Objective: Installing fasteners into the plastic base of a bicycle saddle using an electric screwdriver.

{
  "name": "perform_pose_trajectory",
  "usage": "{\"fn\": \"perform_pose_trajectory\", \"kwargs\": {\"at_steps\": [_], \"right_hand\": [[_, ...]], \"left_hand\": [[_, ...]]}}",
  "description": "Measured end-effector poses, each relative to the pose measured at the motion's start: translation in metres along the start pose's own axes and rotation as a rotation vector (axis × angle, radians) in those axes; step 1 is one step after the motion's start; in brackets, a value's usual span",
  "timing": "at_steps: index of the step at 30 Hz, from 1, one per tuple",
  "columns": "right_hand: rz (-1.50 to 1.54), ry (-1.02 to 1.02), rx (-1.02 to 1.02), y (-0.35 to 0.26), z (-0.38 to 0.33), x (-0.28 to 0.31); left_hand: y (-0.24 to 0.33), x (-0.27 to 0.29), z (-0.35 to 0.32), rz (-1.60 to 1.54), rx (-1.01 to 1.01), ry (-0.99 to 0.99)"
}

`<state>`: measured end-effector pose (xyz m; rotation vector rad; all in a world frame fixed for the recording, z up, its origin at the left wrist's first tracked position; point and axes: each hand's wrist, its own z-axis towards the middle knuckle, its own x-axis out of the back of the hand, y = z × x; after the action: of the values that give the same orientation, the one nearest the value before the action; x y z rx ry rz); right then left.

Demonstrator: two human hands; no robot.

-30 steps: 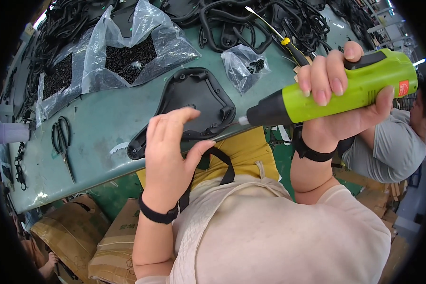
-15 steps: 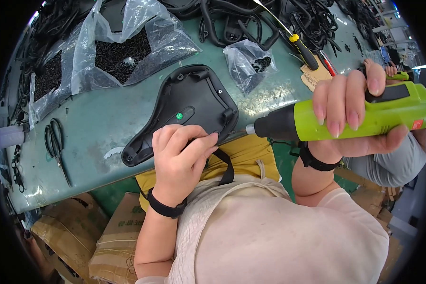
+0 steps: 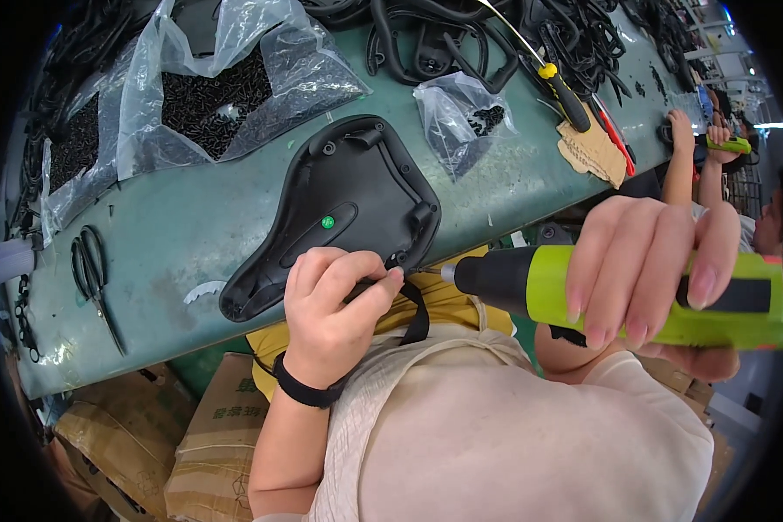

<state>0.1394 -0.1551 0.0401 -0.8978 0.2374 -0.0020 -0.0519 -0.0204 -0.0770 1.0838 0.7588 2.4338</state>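
Observation:
A black bicycle saddle [image 3: 365, 183] lies underside up on the green table, a round green sticker on it and its wide end at the far right. Curled over its near edge, my left hand [image 3: 331, 304] is closed, with thumb and forefinger pressed together by a corner hole. Whether a screw sits between those fingertips is too small to tell. My right hand [image 3: 648, 278] wraps around a lime-green and black electric screwdriver [image 3: 548, 283]. The tool lies nearly level, and its thin bit points left, close to my left fingertips at the saddle's corner.
Clear bags of black screws [image 3: 217, 104] stand at the back left, near black scissors [image 3: 91, 278]. A smaller bag [image 3: 461, 117], a yellow-black screwdriver [image 3: 565, 96] and a tan work glove [image 3: 592, 148] lie behind. Cardboard boxes [image 3: 222, 426] sit below. Another person's hand [image 3: 683, 130] works at right.
The electric screwdriver has come down and left, bringing its bit to the saddle's corner by my left fingers. My left hand has shifted slightly down, still at the saddle's edge.

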Motion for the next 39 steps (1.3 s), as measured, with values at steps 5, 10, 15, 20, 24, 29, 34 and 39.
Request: {"fn": "perform_pose_trajectory", "kwargs": {"at_steps": [5,10,15,20,24,29,34,39], "right_hand": [[-0.09,-0.15,-0.037,-0.009,0.006,0.002],[-0.168,-0.238,-0.079,-0.01,0.013,-0.004],[-0.236,-0.273,-0.034,0.003,0.013,-0.022],[-0.223,-0.146,0.038,0.016,0.011,-0.042],[-0.213,-0.152,0.055,0.023,0.013,-0.044],[-0.147,-0.209,0.025,0.03,0.019,-0.043],[-0.186,-0.302,-0.082,0.026,0.027,-0.037],[-0.157,-0.216,-0.162,0.017,0.031,-0.041]], "left_hand": [[-0.001,0.001,0.001,-0.028,0.011,-0.012],[0.0,0.001,0.004,-0.032,0.013,-0.014],[-0.002,0.002,0.001,-0.022,0.031,-0.02],[0.0,0.002,0.004,-0.019,0.007,-0.02],[-0.001,0.002,0.004,0.0,0.014,-0.026],[-0.003,0.002,0.004,-0.009,0.023,-0.038],[-0.011,0.005,0.002,-0.021,0.026,-0.055],[-0.011,0.009,0.011,-0.081,0.016,-0.078]]}}
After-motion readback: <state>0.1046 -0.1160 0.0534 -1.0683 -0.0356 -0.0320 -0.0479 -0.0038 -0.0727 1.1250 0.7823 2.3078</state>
